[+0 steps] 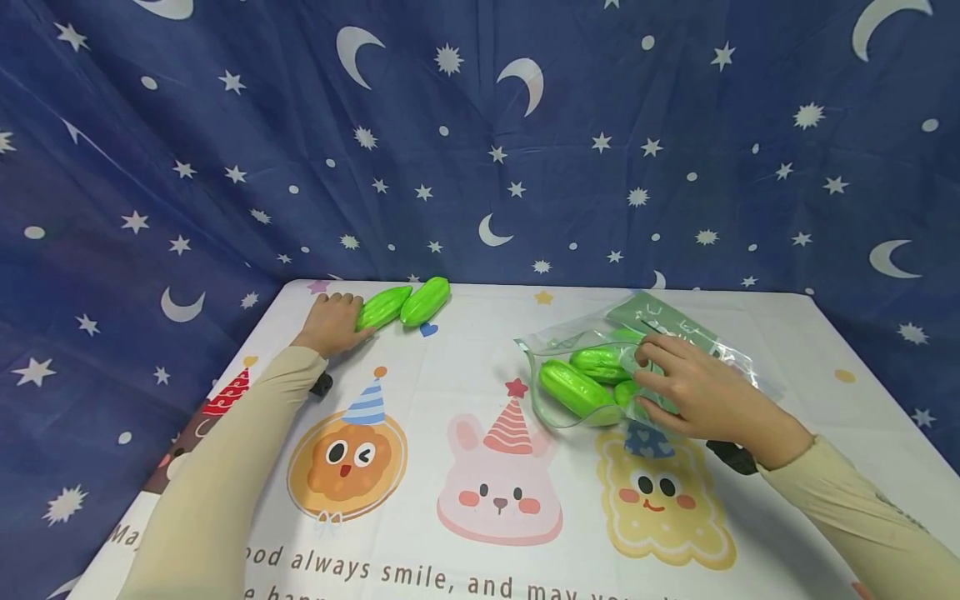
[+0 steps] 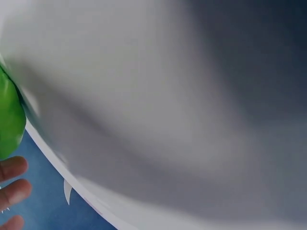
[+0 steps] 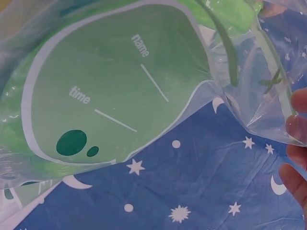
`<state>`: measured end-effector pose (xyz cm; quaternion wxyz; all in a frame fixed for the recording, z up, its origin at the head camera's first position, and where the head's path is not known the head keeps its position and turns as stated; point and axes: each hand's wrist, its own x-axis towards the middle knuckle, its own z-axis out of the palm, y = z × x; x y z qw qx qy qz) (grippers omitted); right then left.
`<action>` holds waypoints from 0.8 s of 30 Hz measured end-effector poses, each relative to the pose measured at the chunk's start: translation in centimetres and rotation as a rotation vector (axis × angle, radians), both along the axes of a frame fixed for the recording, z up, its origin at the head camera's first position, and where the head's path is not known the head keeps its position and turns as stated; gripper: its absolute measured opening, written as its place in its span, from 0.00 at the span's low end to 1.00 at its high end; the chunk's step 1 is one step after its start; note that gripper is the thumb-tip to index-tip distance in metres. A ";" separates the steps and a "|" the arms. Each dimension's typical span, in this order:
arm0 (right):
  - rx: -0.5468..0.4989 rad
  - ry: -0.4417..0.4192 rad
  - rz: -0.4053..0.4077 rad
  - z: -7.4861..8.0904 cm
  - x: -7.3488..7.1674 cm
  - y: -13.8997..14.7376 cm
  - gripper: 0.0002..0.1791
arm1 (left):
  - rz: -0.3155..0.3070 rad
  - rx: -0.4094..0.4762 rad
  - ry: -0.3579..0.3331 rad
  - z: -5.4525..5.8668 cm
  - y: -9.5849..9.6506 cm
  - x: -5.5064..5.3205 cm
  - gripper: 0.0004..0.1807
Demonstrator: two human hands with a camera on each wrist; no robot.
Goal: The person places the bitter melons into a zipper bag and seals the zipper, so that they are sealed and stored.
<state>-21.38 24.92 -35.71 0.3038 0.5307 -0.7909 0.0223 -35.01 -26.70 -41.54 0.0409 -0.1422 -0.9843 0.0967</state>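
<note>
Head view, read as a clock face, is showing two loose cucumbers (image 1: 425, 302) lying just beside each other toward 9 o'clock, while bagged cucumbers (image 1: 573, 389) are resting inside a clear bag (image 1: 577, 333) toward 4 o'clock. Each cucumber is looking light, firm and slick, so its thick middle is probably offering surer hold than its tapering tips; the bag is seeming thin and floppy, calling for a pinch at its rim. The left hand (image 1: 336, 321) is resting at the 8 o'clock end of the leftmost cucumber; the left wrist view is showing fingertips (image 2: 17, 192) standing apart, and I cannot tell whether that grip is clamped. The right hand (image 1: 686, 387) is apparently pinching the bag's edge, its mouth facing roughly 8 o'clock. Up close, a green panel (image 3: 120, 86) is bearing "name" and "time". Beneath, a white tabletop (image 1: 480, 358) is carrying cartoon prints (image 1: 498, 504); a blue curtain (image 1: 465, 208) is hanging toward 12 o'clock.
</note>
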 end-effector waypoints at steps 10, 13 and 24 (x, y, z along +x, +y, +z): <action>-0.009 0.004 0.010 0.0 0.0 0.0 0.24 | 0.001 0.015 0.045 0.2 -0.1 0.1 0.33; -0.010 0.004 0.012 0.0 0.0 -0.1 0.24 | 0.007 0.031 0.070 0.6 -0.2 0.4 0.32; -0.009 -0.001 0.007 0.0 0.0 0.0 0.24 | -0.024 0.110 0.195 2.0 -1.6 1.6 0.29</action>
